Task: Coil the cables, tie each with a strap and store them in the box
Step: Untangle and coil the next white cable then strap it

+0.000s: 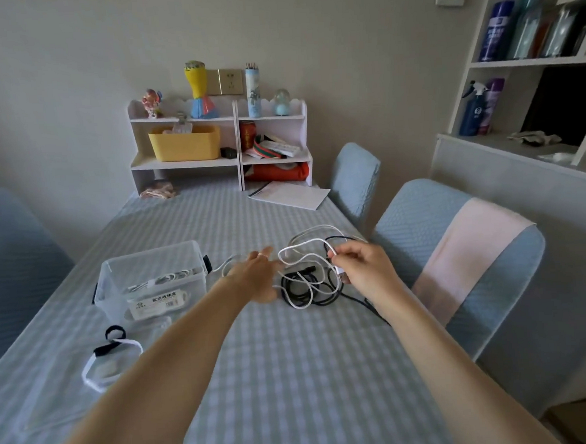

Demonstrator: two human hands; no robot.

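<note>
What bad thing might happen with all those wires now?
The white cable loops through the black cable, so pulling the plug that the right hand pinches could tighten a knot or drag both along. The left hand reaches out open near the clear box and might nudge it.

Tabletop (267, 378) under both hands: matt quilted cloth, ribbed blue-white check. Box (151, 282) left of left hand (257, 279): clear smooth plastic, paper label. White cable (300, 255) pinched in right hand (359, 269): smooth, slightly glossy plastic sheath. Black cable (297, 285) below it: matt. Black strap (115, 333) near left forearm: matt fabric. Chair covers (422, 220) right of right hand: quilted cloth.
</note>
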